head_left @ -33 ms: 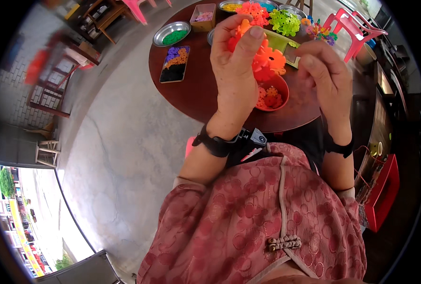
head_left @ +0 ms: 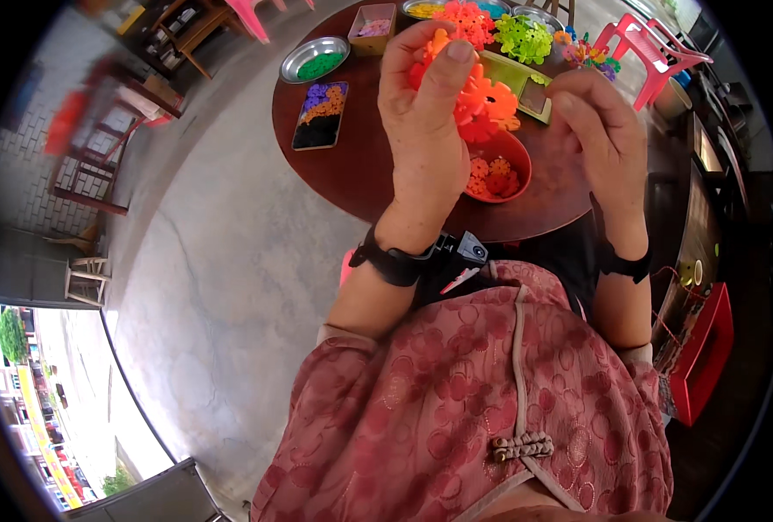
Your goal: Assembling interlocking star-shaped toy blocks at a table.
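Fingers [head_left: 446, 70] of my left hand [head_left: 421, 130] clamp the orange snowflake-disc cluster [head_left: 484, 106] above the red bowl [head_left: 515, 150], right hand [head_left: 599, 130] pinched beside it; light, stiff, I'd grip the rims

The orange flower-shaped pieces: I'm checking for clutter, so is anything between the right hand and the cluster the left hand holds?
Nothing visible. The left hand holds the orange cluster above the red bowl; the right hand is beside it with only open air between.

Left hand [head_left: 426, 113] raised, fingers curled in a grip, right hand [head_left: 604, 139] beside it, fingertips pinched, both wrists banded.
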The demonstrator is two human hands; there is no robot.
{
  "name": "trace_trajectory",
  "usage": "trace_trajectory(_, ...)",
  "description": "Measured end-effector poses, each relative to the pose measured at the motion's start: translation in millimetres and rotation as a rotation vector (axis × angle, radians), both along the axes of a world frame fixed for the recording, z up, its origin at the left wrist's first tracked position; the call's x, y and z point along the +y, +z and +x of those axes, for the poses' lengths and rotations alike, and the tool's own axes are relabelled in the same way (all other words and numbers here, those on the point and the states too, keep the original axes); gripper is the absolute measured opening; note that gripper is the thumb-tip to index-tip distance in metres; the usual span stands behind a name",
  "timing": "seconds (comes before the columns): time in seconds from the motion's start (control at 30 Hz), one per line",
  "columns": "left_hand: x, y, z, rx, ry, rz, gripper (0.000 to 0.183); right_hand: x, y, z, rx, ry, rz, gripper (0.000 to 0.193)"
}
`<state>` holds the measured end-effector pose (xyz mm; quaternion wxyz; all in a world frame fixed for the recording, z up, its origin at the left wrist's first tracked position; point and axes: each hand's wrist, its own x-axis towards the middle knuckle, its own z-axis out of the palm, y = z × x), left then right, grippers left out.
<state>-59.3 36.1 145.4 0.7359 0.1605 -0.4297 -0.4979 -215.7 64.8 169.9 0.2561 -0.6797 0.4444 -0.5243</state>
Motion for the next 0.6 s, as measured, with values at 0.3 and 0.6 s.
trace_trajectory(0.3, 8.1, 18.1, 8.9, 0.182, -0.031, -0.009, 0.025, -69.1, -130.4, -2.0, 0.979, 0.191, -0.086, 0.008)
trace_trajectory(0.6, -5.5, 2.8, 18.8, 0.211, -0.22, 0.07, 0.031, -84.7, -172.3, 9.5, 1.105, 0.082, -0.126, 0.018)
